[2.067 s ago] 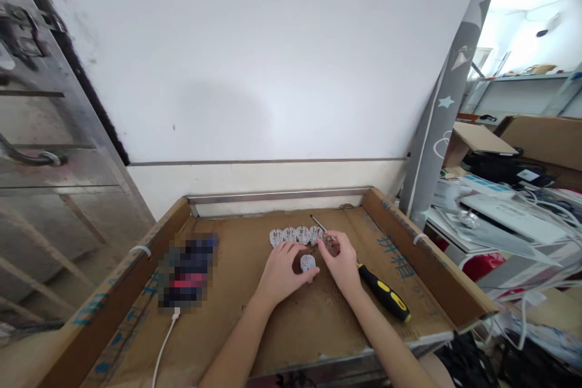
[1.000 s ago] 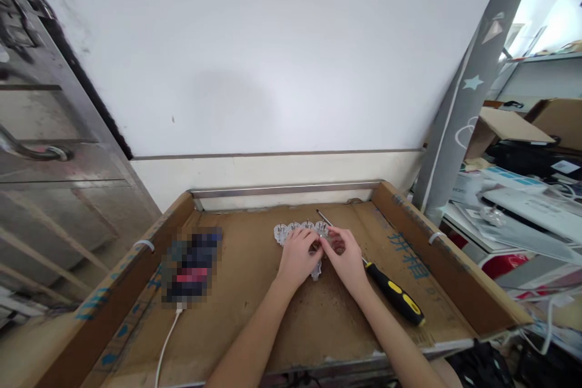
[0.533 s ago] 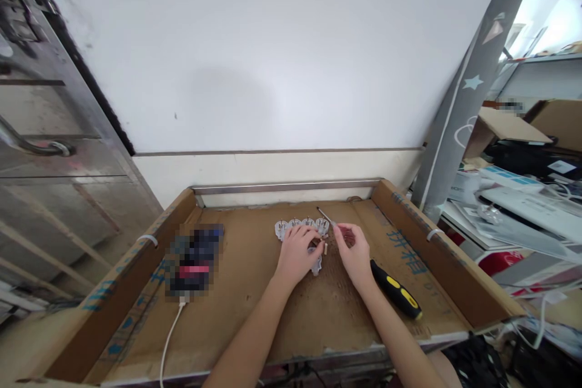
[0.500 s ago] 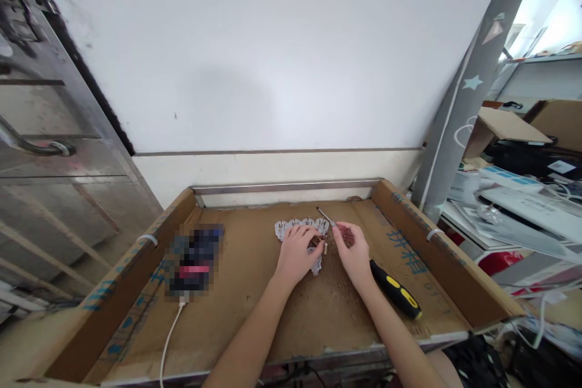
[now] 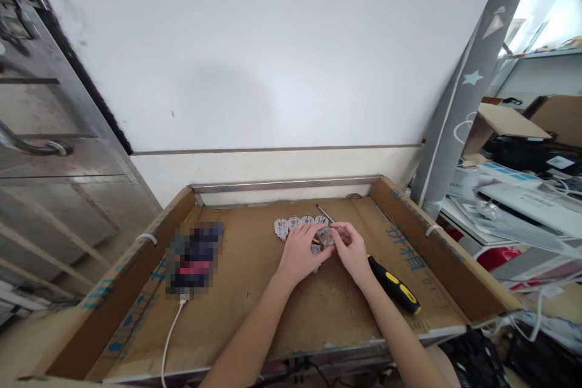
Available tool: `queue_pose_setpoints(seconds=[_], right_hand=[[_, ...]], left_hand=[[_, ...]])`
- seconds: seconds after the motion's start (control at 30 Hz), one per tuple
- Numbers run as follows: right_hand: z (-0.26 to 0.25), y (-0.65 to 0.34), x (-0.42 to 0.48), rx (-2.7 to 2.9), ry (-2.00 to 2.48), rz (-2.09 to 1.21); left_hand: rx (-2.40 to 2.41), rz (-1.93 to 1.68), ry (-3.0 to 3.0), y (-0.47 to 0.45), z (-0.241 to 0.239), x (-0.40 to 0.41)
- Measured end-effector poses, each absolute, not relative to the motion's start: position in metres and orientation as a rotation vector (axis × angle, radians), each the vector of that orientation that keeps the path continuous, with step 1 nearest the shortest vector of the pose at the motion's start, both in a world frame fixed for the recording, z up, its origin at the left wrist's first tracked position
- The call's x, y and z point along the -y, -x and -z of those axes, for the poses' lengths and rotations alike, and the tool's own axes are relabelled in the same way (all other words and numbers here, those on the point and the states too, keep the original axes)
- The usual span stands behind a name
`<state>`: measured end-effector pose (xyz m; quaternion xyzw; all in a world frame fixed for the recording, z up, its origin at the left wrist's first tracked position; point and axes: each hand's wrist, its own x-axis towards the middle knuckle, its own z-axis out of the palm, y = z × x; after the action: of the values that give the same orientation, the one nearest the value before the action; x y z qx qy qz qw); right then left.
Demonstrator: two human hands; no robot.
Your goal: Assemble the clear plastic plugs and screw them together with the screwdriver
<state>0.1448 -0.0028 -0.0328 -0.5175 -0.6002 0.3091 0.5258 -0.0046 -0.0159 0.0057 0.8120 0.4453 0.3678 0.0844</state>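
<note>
My left hand [image 5: 301, 253] and my right hand [image 5: 351, 250] meet over the middle of the cardboard, fingers closed around a small clear plastic plug part [image 5: 325, 236]. Beneath the left hand's fingers another clear piece [image 5: 315, 249] shows in part. Just beyond my hands stands a row of several clear plug halves [image 5: 294, 224] with metal pins. A screwdriver [image 5: 393, 284] with a black and yellow handle lies at a slant, its shaft partly hidden by my right hand and its tip pointing away from me.
A cardboard sheet [image 5: 245, 303] with raised sides covers the worktop. On its left lies a blurred-out dark device [image 5: 195, 257] with a white cable [image 5: 169, 339]. A white wall [image 5: 273, 73] rises behind. Boxes and papers [image 5: 522, 194] crowd the right, beyond a grey roll [image 5: 464, 91].
A clear plug part now sits between both hands, where a gap was before. My right hand has moved slightly left, up to the left hand. The screwdriver and the row look unmoved.
</note>
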Motion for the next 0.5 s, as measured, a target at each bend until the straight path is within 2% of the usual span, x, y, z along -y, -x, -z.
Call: queue_pose_setpoints(seconds=[0.23,0.37,0.5], right_hand=[[0.008,-0.157,0.043,1.608,1.517,-0.331],[0.018,-0.202,0.09,1.612,1.739,-0.063],[0.023,-0.243,0.119,1.73,1.738,-0.074]], left_hand=[[-1.283,-1.048,-2.466,-0.002,-0.005,0.019],[-1.184,-0.927,-2.544,-0.009,-0.002,0.025],[-1.133,-0.83,-2.568,-0.012,-0.002,0.028]])
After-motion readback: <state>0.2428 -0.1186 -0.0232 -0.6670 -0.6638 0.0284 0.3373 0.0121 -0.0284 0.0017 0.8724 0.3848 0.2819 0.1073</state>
